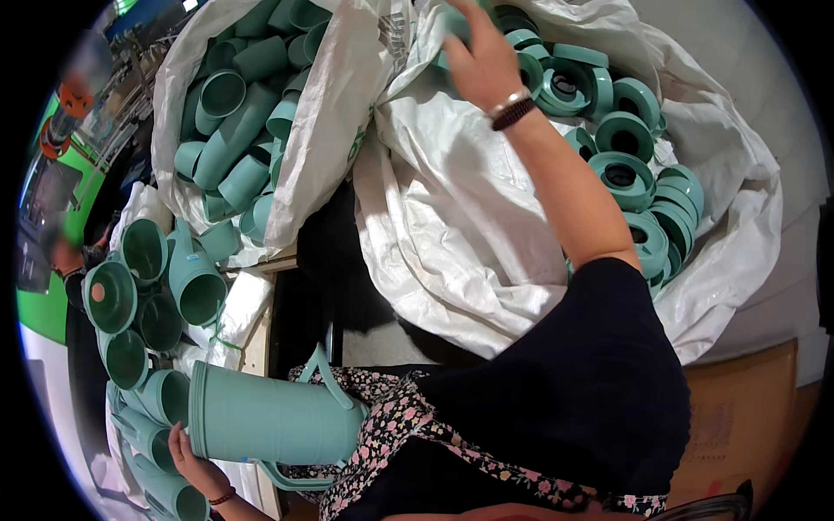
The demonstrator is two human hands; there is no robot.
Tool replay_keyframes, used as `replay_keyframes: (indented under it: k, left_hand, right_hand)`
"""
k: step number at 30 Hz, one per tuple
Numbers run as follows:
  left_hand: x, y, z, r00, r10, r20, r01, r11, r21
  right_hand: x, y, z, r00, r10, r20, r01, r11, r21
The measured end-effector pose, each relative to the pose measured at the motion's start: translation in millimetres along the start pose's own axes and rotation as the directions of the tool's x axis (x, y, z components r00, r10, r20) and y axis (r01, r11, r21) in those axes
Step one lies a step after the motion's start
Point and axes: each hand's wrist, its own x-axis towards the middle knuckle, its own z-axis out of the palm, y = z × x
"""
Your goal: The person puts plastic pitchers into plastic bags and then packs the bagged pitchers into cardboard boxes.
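Note:
A large green plastic jug point(274, 414) lies on its side against my flowered apron. Its rim points left, and one handle sticks up beyond its body. My left hand point(198, 467) grips it at the rim end, fingers against the lower edge. Out over a white sack point(469, 174) at the top, my right hand point(482, 65) is blurred by motion. A blurred green piece shows at its fingers, and whether they hold it is unclear. Ring-shaped green lids point(622, 174) with dark centres fill the right part of that sack.
Another white sack point(330, 113), at upper left, holds many green cylinders point(234, 139). More green jugs point(143, 247) are stacked along the left, beside a wooden edge point(258, 347). A cardboard box point(738, 417) stands at lower right. Someone else's hand point(68, 256) shows at far left.

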Motion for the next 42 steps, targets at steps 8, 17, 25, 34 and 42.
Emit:
replay_keyframes:
  k: [8,17,25,34,42]
  left_hand:
    - [-0.8,12.5,11.6,0.985,0.108,0.138,-0.046,0.920,-0.389]
    - [-50.7,-8.3,-21.1,0.919,-0.130,-0.372,-0.165,0.729,-0.664]
    - [-59.3,-48.1,-18.9,0.815,0.194,-0.546,-0.337,0.925,-0.174]
    - [-70.9,-15.3,-50.8,0.883,0.419,-0.211,-0.338,0.880,0.334]
    - [-100.7,-48.1,-82.7,0.884,0.124,-0.451,-0.218,0.962,-0.162]
  right_hand:
    - [-119.1,-276.1,185.6,0.069,-0.433,0.899,-0.997,-0.049,0.053]
    - [-229.0,-399.7,197.4,0.540,-0.458,0.706,-0.724,0.174,0.667]
    - [-244.0,-391.2,226.3,0.597,-0.593,0.540,-0.538,0.203,0.818]
    - [-223.2,-400.5,223.7,0.430,-0.863,0.266,-0.109,0.243,0.964]
    - [-242.5,-381.0,211.6,0.226,-0.735,0.640,-0.810,0.223,0.542]
